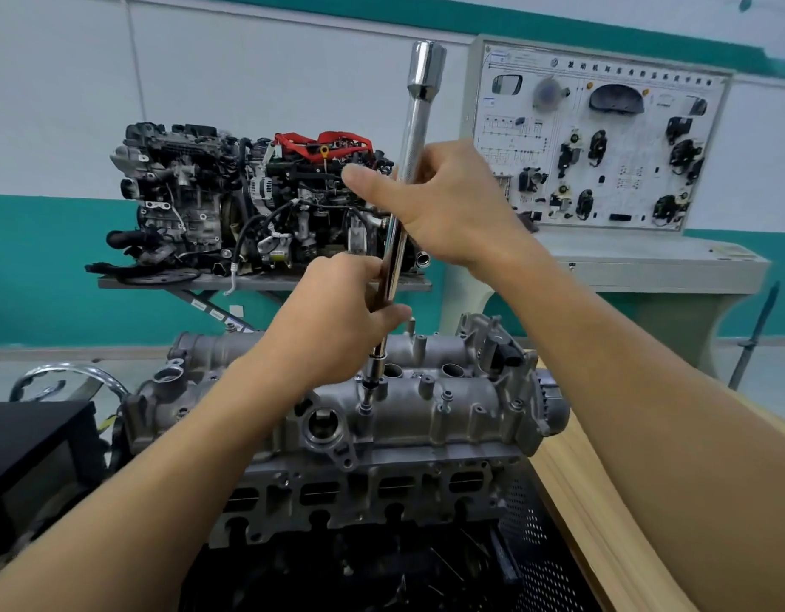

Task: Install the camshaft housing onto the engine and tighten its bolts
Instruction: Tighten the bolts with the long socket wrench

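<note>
So, both hands are on the long chrome wrench (418, 125), which stands almost upright over the camshaft housing (448, 404), leaning a bit to the right at the top. The left hand (333, 315) grips the lower part of the shaft, fingers and thumb curled round it. The right hand (452, 209) holds the shaft higher up, approx. at its middle, w/ fingers wrapped round it and one digit stretched out to the left. The top end of the wrench is wider and stands free above the right hand. At the bottom a small socket (375, 371) goes down on a bolt (365, 408) near the front edge of the housing, left of centre. Whether the bolt is fully down I cannot tell.

The housing is silver cast metal and sits on top of the engine (381, 488), i.e. on the part w/ a row of rectangular ports on the side facing the camera.

Behind, well apart, a second engine (249, 201) w/ red parts on top rests on a grey stand (267, 282). To its right is a white training board (602, 139) w/ car parts mounted on it. A light wooden surface (611, 501) is at the right of the engine, a black box (33, 439) at the left, and a chrome ring (79, 372) just behind the box.
</note>
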A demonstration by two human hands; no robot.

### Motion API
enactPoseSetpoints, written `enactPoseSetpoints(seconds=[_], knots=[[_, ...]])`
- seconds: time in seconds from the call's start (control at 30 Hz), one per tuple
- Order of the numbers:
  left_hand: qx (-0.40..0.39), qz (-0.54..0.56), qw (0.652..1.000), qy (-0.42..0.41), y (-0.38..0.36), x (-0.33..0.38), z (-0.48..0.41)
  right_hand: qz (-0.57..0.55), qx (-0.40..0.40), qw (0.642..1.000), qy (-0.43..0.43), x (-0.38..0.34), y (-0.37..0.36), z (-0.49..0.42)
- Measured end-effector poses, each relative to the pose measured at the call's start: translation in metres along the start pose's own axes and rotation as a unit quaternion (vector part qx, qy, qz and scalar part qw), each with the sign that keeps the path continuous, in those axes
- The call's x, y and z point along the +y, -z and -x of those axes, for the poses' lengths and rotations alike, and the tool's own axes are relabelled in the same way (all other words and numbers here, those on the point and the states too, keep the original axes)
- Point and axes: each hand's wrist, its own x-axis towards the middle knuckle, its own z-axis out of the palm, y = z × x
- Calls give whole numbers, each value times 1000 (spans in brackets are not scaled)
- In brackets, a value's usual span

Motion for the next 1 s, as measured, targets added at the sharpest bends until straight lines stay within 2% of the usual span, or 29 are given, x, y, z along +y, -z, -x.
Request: enactPoseSetpoints(seconds=[0.07,0.13,0.27,0.33,0.43,0.5,0.53,0.57,0.63,0.7,0.73,0.8,0.87,0.9,0.93,1.0], knots=[[-65,75,995,-5,5,-2,0,-55,-84,993,-61,-3,5,0],[-111,147,983,-1,8,-5,1,-138,-183,969,-89,-1,16,1],[-107,200,974,10,7,-12,2,-224,-316,919,-74,4,30,4],[-59,185,981,14,5,-14,3,-222,-295,927,-68,6,26,3],[7,158,987,25,1,-12,6,-67,-127,989,-35,4,6,3],[18,161,986,36,0,-11,6,33,-21,999,-13,8,-5,2],[16,159,986,40,0,-11,6,48,-13,999,-14,9,-8,2],[6,153,987,39,0,-12,5,32,-45,998,-25,11,-7,1],[-39,166,985,28,3,-15,1,-78,-164,981,-61,11,2,-2],[-125,216,968,25,11,-19,-1,-192,-227,951,-79,11,13,-1],[-168,232,958,23,15,-21,-1,-188,-216,956,-70,10,14,1],[-186,205,961,17,17,-24,-2,-77,-125,989,-28,10,8,2],[-114,140,984,1,11,-22,1,29,-31,999,1,8,-3,3],[-69,123,990,-3,8,-20,2,48,-10,999,1,7,-7,3],[-43,126,991,-6,5,-19,2,52,-13,999,-7,6,-10,4],[-73,150,986,-12,6,-20,0,22,-68,997,-40,6,-6,4]])
